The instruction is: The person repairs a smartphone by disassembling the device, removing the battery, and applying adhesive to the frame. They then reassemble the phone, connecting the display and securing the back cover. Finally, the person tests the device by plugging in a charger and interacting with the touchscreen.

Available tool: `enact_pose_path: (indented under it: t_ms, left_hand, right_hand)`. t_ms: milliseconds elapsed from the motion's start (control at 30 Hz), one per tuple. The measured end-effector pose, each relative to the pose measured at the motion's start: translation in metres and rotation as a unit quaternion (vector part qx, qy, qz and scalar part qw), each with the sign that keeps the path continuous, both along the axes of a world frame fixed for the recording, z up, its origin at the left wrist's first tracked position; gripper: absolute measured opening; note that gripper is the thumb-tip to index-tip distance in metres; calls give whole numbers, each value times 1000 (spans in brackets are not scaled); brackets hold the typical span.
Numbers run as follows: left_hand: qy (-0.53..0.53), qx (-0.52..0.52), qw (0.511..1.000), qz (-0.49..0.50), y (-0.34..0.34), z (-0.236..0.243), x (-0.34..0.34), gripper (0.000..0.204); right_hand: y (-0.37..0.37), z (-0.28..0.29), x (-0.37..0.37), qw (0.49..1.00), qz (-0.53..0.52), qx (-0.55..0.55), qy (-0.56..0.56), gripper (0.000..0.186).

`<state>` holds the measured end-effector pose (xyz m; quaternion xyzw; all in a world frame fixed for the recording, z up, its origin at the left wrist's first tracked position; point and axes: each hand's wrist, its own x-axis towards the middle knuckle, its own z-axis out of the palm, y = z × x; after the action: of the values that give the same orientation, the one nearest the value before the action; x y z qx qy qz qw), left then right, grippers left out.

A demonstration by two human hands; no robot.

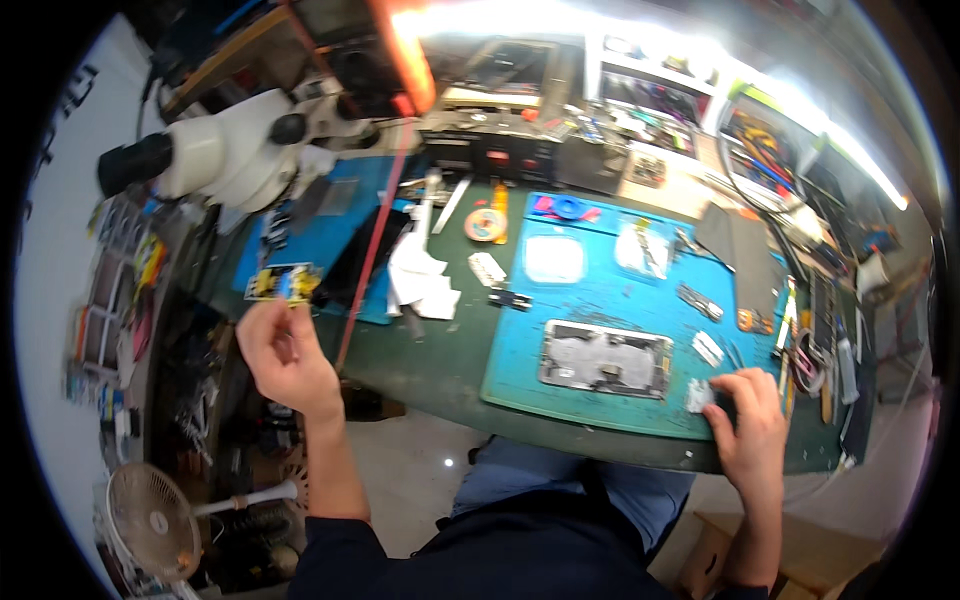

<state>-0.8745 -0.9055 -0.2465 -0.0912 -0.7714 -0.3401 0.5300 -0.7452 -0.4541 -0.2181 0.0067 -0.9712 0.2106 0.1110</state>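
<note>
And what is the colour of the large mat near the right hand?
The mat is blue, with dark marks; it shows best in the head view.

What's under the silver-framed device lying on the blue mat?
The blue mat shows around the silver-framed device; whatever lies directly beneath it is covered and can't be seen.

From my distant seat I take this for an electronics repair workshop. I see a white microscope (230,150) beside a crowded bench (425,365), an opened phone-like device (605,360) on a blue work mat (635,300), and packed shelves (593,70) (plus a fan (150,520)).
</note>
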Motion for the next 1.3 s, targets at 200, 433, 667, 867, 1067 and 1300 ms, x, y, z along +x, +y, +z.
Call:
enact_pose_path:
  t_ms: [200,433,667,867,1067,1300]
  left_hand:
    - [-98,25,995,19,-47,-29,36,14]
    - [-90,-58,989,103,-61,-13,1,18]
    - [-283,-97,952,62,-109,45,-82,25]
    - [-326,-91,941,-1,-81,49,-86,31]
    - [-414,-236,876,-72,-46,52,-38,65]
    - [-499,-257,823,-83,-19,52,-44,96]
  right_hand:
    - [-1,17,-14,998,-16,2,-62,24]
    - [15,-10,-4,991,-75,-107,-30,21]
    - [7,-35,16,975,-130,-63,166,17]
    - [8,-57,32,962,-136,-72,225,17]
    - [6,-56,32,965,-116,-64,228,16]
    - [1,-52,27,966,-95,-67,232,15]
